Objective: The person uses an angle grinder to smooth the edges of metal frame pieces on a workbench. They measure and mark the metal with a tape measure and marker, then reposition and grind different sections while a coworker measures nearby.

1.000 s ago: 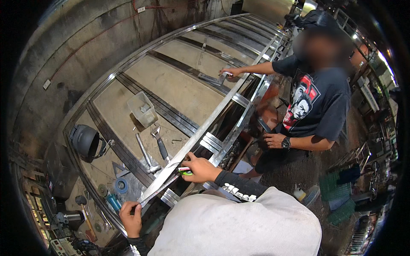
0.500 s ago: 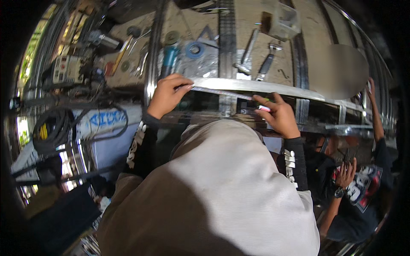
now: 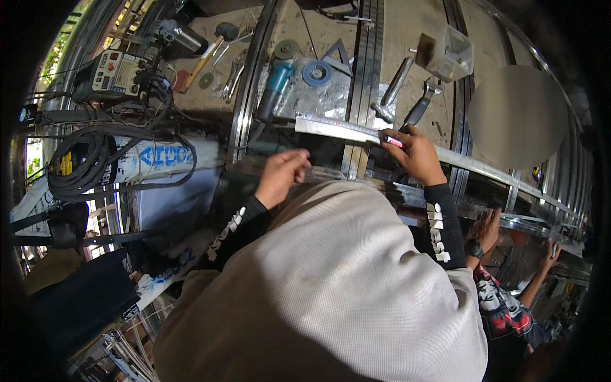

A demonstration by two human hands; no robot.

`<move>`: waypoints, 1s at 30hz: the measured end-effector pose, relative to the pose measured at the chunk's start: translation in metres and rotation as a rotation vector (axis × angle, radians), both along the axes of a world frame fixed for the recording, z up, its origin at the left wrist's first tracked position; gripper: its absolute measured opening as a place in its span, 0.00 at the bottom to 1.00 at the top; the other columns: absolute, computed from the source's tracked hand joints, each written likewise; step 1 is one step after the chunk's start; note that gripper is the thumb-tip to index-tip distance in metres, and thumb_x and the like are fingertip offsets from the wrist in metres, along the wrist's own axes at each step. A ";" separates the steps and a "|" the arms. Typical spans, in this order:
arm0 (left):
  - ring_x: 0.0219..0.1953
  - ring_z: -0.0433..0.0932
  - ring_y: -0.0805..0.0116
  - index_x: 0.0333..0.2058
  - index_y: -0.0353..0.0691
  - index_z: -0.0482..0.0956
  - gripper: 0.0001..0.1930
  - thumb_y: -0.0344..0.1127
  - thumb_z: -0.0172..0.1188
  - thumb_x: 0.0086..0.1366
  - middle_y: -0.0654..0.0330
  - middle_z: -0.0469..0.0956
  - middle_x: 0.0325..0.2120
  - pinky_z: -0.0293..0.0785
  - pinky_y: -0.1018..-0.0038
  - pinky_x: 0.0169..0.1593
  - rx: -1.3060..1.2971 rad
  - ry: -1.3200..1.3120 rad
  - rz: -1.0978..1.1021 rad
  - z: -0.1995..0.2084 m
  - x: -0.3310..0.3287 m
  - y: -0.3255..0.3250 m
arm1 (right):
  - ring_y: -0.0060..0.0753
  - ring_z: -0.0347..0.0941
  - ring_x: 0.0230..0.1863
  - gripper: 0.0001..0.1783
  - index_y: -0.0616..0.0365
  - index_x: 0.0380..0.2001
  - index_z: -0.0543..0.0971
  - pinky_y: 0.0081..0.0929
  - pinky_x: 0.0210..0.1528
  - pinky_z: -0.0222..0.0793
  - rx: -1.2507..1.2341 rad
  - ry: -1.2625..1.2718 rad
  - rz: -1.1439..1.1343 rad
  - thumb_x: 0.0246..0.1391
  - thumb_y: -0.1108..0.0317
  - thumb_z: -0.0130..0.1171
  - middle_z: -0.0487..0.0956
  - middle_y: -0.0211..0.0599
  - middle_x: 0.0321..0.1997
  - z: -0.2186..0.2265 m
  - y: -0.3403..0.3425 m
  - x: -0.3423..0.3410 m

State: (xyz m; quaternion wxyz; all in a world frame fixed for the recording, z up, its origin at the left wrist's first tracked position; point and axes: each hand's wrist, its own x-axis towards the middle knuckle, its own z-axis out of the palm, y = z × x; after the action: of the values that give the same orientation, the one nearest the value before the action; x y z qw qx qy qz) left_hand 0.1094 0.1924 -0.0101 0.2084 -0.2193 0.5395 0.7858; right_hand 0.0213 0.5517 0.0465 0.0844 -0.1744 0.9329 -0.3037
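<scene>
My right hand (image 3: 417, 153) is closed on a small tape measure (image 3: 395, 142) with a reddish case. Its blade (image 3: 337, 123) is drawn out leftward along the top of a long pale metal bar (image 3: 471, 162), close to the bar's left end. The bar slants down to the right. My left hand (image 3: 282, 176) is off the blade, below and left of the bar's end. Its fingers are curled in toward the thumb; whether anything small sits between them is hidden.
An angle grinder (image 3: 275, 89), blue disc (image 3: 317, 73), set square (image 3: 337, 56), hammer (image 3: 209, 52) and adjustable wrench (image 3: 421, 105) lie beyond the bar. Dark metal rails (image 3: 250, 83) cross the bench. A welding machine (image 3: 118, 75) and coiled cable (image 3: 79, 169) are left; a co-worker's hands (image 3: 489, 230) at right.
My left hand has let go of the blade's end and drawn back toward me. The bar's left end now shows. At right, the co-worker's hands have shifted, one now on the metal frame.
</scene>
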 end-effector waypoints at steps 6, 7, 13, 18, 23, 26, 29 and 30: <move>0.41 0.81 0.74 0.46 0.34 0.84 0.13 0.39 0.63 0.72 0.63 0.85 0.39 0.78 0.74 0.46 -0.226 0.221 -0.415 -0.031 0.011 0.006 | 0.64 0.80 0.36 0.30 0.65 0.32 0.82 0.55 0.39 0.76 0.193 -0.107 -0.017 0.52 0.43 0.69 0.81 0.59 0.34 -0.006 -0.007 0.007; 0.42 0.81 0.75 0.47 0.34 0.84 0.13 0.36 0.66 0.70 0.63 0.85 0.41 0.78 0.75 0.47 -0.152 0.091 -0.430 -0.032 0.003 0.007 | 0.62 0.80 0.36 0.28 0.59 0.39 0.86 0.53 0.40 0.76 0.270 -0.066 -0.038 0.55 0.42 0.67 0.82 0.56 0.36 -0.003 -0.009 0.006; 0.57 0.77 0.73 0.59 0.34 0.80 0.24 0.46 0.62 0.73 0.59 0.82 0.54 0.69 0.79 0.63 -0.113 0.028 -0.759 -0.049 -0.016 0.017 | 0.53 0.81 0.38 0.20 0.37 0.50 0.87 0.45 0.43 0.77 0.117 -0.044 0.071 0.59 0.45 0.64 0.82 0.47 0.38 -0.002 -0.003 0.004; 0.61 0.75 0.71 0.61 0.34 0.78 0.27 0.51 0.57 0.75 0.58 0.79 0.59 0.66 0.78 0.65 -0.102 0.095 -0.807 -0.050 -0.023 0.019 | 0.55 0.81 0.37 0.21 0.35 0.51 0.87 0.47 0.41 0.77 0.111 -0.016 0.086 0.59 0.42 0.63 0.82 0.47 0.37 0.000 -0.005 0.006; 0.60 0.75 0.71 0.62 0.35 0.77 0.27 0.51 0.56 0.76 0.59 0.79 0.59 0.67 0.78 0.64 -0.107 0.099 -0.774 -0.036 -0.021 0.017 | 0.53 0.80 0.37 0.20 0.34 0.53 0.85 0.47 0.42 0.76 0.164 -0.023 0.129 0.61 0.44 0.61 0.79 0.45 0.38 0.007 -0.008 0.003; 0.59 0.75 0.72 0.62 0.34 0.77 0.27 0.50 0.55 0.76 0.59 0.79 0.58 0.68 0.77 0.63 0.014 -0.135 -0.671 -0.025 -0.020 0.020 | 0.55 0.81 0.40 0.21 0.36 0.55 0.84 0.48 0.43 0.77 0.163 -0.042 0.131 0.62 0.46 0.61 0.81 0.48 0.41 0.004 -0.006 0.007; 0.57 0.75 0.74 0.61 0.32 0.77 0.27 0.50 0.54 0.77 0.59 0.79 0.58 0.68 0.79 0.62 -0.042 0.023 -0.722 -0.010 -0.029 0.028 | 0.57 0.81 0.42 0.22 0.39 0.54 0.84 0.50 0.44 0.77 0.072 -0.012 0.109 0.61 0.46 0.61 0.81 0.50 0.44 -0.007 -0.006 0.008; 0.52 0.78 0.74 0.61 0.30 0.76 0.26 0.46 0.56 0.77 0.56 0.82 0.53 0.71 0.78 0.59 -0.169 0.122 -0.739 -0.005 -0.032 0.032 | 0.58 0.81 0.42 0.22 0.40 0.54 0.84 0.50 0.45 0.77 0.064 0.007 0.084 0.61 0.46 0.61 0.81 0.50 0.44 -0.012 -0.005 0.008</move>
State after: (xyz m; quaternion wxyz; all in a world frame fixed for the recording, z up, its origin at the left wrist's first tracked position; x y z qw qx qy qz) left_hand 0.0778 0.2244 -0.0154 0.4264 0.0207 0.6566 0.6218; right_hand 0.0291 0.5463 0.0341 0.0995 -0.2115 0.9343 -0.2691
